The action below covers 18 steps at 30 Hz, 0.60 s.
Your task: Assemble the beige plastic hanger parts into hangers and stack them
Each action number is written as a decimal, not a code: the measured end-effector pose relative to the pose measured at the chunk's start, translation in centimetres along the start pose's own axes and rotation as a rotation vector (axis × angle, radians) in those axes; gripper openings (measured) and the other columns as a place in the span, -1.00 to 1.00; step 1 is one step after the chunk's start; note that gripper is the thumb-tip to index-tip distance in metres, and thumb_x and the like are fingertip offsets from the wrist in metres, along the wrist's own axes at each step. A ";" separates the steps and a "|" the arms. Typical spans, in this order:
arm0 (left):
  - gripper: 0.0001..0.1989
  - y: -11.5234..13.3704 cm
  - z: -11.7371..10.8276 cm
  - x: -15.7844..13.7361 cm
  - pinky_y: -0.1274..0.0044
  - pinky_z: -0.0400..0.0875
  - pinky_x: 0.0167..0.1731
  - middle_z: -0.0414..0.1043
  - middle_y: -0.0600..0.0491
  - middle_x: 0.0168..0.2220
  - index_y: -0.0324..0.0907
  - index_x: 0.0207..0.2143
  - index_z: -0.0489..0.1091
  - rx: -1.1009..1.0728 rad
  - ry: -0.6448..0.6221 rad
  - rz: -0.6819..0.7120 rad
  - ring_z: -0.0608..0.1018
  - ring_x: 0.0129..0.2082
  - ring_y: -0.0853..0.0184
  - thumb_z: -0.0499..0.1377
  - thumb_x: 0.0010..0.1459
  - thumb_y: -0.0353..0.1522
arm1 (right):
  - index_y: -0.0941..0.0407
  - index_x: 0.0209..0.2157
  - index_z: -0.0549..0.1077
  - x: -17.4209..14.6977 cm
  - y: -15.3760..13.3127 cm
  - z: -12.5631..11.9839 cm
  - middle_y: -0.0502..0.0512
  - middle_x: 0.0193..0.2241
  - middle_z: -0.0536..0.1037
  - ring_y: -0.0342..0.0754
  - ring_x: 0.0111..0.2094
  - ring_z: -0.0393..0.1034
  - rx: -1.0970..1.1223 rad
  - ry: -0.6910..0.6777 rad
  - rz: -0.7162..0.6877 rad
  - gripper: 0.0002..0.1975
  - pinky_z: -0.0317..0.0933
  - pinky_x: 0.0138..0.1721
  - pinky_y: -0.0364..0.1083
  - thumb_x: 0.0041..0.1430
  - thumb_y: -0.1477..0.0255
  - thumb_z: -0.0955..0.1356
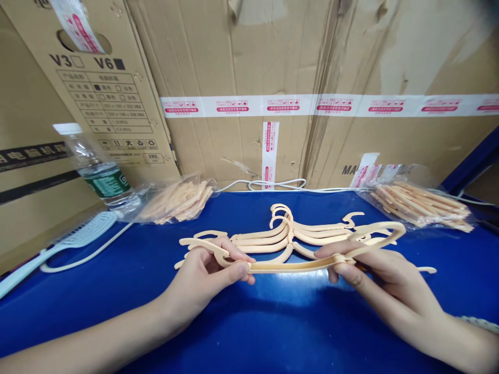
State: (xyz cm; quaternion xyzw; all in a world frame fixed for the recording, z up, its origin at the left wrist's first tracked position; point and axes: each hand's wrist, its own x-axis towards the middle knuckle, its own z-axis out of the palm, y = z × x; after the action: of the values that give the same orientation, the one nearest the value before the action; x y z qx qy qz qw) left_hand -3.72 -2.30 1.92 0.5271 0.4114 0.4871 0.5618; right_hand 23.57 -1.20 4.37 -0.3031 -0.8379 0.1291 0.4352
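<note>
Between my two hands stretches a beige plastic hanger piece (292, 267), held roughly level above the blue table. My left hand (218, 270) pinches its left end, where a short curved prong sticks out past the fingers. Thumb and fingers of my right hand (378, 280) are closed on the joint at the other end, from which a big hook (390, 231) curves up and away. Just behind the held piece lie several matching beige hangers (265, 241), overlapping, their hooks pointing to the back. My hands partly cover them.
Clear bags of beige pieces lie at the back left (179, 200) and back right (424, 205). A water bottle (105, 179) and a pale blue hairbrush (86, 231) are at left. A white cable (276, 184) runs before the cardboard boxes (234, 145) at the rear.
</note>
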 end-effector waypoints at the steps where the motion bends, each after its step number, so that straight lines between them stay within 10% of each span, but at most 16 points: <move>1: -0.89 0.0 0.0 -0.1 0.54 0.50 -0.32 0.55 0.12 -0.40 -0.15 -0.44 0.48 0.022 0.004 0.026 0.63 -0.44 0.35 0.38 0.03 -0.39 | 0.05 -0.41 0.52 0.0 -0.1 0.0 0.03 -0.32 0.66 -0.10 -0.31 0.58 0.008 0.008 -0.001 -0.75 0.43 -0.31 -0.26 0.33 0.34 0.29; 13: -0.91 0.3 -0.1 0.0 0.59 0.52 -0.37 0.52 0.16 -0.41 -0.16 -0.44 0.50 -0.006 -0.027 0.075 0.63 -0.46 0.38 0.36 0.05 -0.44 | 0.07 -0.50 0.53 -0.3 0.0 0.2 0.04 -0.37 0.64 -0.13 -0.41 0.52 0.137 -0.016 0.258 -0.74 0.38 -0.40 -0.28 0.27 0.35 0.34; 18: -0.91 0.6 0.3 -0.1 0.64 0.50 -0.30 0.53 0.11 -0.34 -0.18 -0.43 0.52 -0.118 -0.011 -0.011 0.61 -0.39 0.41 0.39 0.03 -0.40 | 0.05 -0.45 0.53 -0.1 -0.2 0.0 -0.02 -0.33 0.65 -0.18 -0.33 0.55 0.087 0.036 0.101 -0.80 0.36 -0.29 -0.34 0.25 0.45 0.34</move>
State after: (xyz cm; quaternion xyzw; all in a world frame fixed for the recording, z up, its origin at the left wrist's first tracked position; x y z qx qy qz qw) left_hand -3.47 -2.51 2.52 0.4933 0.3818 0.5046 0.5969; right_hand 23.52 -1.40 4.34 -0.3280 -0.8071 0.1815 0.4561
